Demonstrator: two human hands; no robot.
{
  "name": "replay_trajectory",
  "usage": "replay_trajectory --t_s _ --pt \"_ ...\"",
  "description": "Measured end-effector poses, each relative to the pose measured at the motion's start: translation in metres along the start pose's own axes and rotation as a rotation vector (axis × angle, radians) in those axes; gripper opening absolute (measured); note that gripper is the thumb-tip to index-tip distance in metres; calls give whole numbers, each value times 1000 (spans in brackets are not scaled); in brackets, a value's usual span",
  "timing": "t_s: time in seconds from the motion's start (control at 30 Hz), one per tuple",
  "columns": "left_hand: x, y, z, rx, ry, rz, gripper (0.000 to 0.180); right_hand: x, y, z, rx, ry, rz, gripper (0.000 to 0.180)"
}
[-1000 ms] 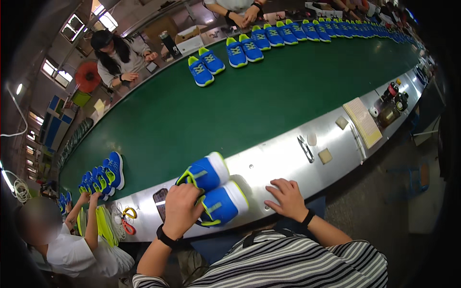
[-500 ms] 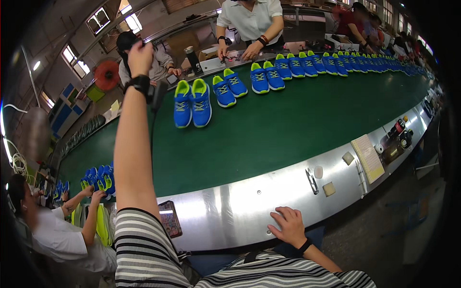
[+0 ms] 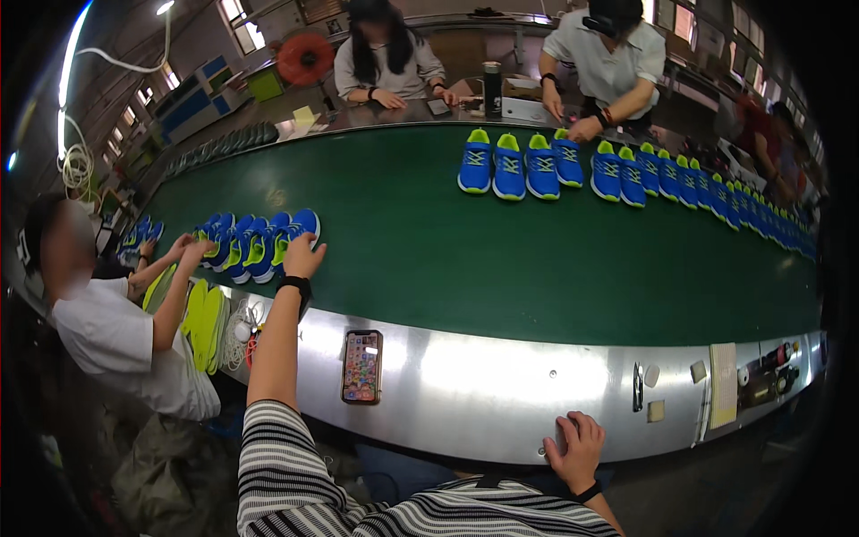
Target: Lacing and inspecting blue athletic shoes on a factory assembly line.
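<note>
The left hand reaches to the end shoe of a blue cluster on the green belt, its grip hard to make out; the right hand rests on the metal ledge, fingers loosely spread; a phone lies between them; a co-worker has both hands at the cluster's other end; more blue shoes line the belt's far side.

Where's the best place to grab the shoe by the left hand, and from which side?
Probably by the rim of its lime opening, from the near side: the shoe points its toe away, leaving that opening by the left hand.
</note>
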State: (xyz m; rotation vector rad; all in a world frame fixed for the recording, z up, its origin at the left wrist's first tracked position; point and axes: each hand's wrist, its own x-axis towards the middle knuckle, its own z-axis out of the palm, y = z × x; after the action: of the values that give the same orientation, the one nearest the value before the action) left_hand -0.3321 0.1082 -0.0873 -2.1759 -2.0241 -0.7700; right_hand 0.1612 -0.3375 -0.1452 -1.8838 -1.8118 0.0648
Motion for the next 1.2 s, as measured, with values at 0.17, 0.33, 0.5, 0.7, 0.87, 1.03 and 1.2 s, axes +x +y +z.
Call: replay_trajectory --t_s 0.17,0.33,0.5,0.7,0.87,1.03,1.2 --pt "16 -99 12 273 -50 -458 63 0 -3 -1 -70 -45 33 41" --pt "17 -157 38 258 -31 -595 71 7 -5 2 -132 -40 34 41" --pt "31 -155 58 485 -154 -675 58 5 -4 -2 -152 -109 7 43" --pt "13 -130 38 427 -156 -579 39 4 -5 -4 -136 -107 3 42" --pt "-30 -86 20 268 56 -415 27 6 -8 -8 -98 -96 -6 40" --pt "-97 49 -34 121 100 -40 30 1 -3 -4 -33 -74 1 40" --pt "-226 225 -121 -704 -603 -266 45 15 -9 -9 370 -2 125 65"
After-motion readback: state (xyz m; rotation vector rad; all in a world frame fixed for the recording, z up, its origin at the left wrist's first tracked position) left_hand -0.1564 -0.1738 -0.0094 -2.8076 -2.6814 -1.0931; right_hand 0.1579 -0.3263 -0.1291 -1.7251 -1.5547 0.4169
